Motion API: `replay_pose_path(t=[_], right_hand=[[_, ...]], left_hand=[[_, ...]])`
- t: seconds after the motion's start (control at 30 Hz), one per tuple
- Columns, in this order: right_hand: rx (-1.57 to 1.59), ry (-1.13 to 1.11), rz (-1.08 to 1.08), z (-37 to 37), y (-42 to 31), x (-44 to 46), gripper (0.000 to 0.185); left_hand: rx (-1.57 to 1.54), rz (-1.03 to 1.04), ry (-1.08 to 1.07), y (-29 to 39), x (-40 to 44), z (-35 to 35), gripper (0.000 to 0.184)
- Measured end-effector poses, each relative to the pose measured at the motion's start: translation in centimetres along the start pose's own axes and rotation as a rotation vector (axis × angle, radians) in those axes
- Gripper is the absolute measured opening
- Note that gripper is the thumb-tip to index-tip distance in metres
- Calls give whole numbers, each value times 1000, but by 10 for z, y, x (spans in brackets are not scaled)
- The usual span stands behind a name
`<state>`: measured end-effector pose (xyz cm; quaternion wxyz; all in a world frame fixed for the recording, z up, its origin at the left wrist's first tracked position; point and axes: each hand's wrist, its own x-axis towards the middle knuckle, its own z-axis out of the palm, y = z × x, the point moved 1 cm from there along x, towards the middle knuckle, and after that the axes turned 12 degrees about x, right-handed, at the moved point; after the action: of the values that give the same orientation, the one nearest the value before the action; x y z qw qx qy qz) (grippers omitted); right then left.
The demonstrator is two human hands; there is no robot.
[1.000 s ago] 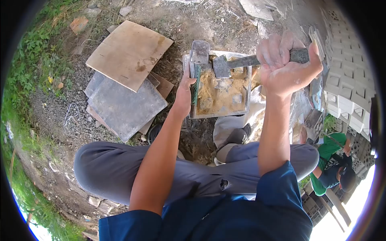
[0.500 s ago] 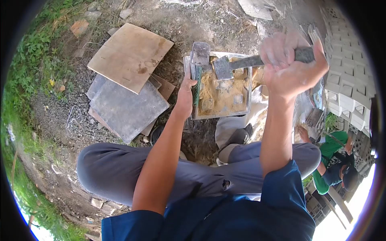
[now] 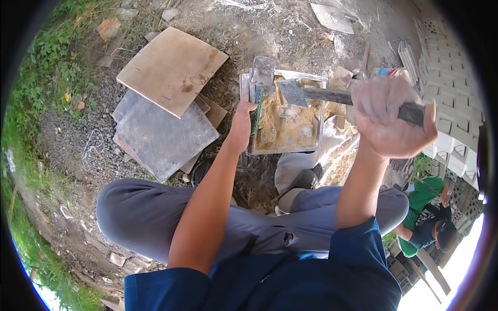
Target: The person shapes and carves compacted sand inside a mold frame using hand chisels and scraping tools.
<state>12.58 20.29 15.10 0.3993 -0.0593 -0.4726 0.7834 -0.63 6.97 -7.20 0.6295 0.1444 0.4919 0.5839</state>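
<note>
My right hand (image 3: 394, 116) is closed around the dark handle of a flat-bladed hand tool (image 3: 328, 95). Its square grey blade (image 3: 293, 93) is over the upper part of a shallow rectangular metal mould (image 3: 320, 122). Tan sandy material (image 3: 285, 124) fills the mould, with several greyish squares showing in it. On the mould's left side, my left hand (image 3: 241, 124) grips the edge, its thumb towards a green textured strip (image 3: 256, 111). A worn metal block (image 3: 263, 71) sits at the strip's upper end; whether they are one piece I cannot tell.
Left of the mould, a plywood sheet (image 3: 171, 67) lies over grey boards (image 3: 163, 135). Pale blocks (image 3: 446, 98) are stacked at the right. A light sack (image 3: 295, 168) lies below the mould. Another person (image 3: 423, 217) in green is at lower right. A can (image 3: 389, 72) stands beyond my right hand.
My right hand has moved right and towards me with the flat-bladed tool, whose blade has shifted slightly right. The left hand keeps its place at the mould's edge.
</note>
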Motion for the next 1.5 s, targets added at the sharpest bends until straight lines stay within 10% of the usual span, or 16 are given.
replay_pose_path(t=[0.7,0.87,1.5], right_hand=[[-32,-208,70,3,6,-14,70],[-45,-302,0,2,9,-11,66],[-24,-259,56,2,12,-19,70]], left_hand=[[-50,89,-53,-8,6,-3,78],[777,-14,100,3,-7,-4,93],[1094,316,358,2,-21,10,75]])
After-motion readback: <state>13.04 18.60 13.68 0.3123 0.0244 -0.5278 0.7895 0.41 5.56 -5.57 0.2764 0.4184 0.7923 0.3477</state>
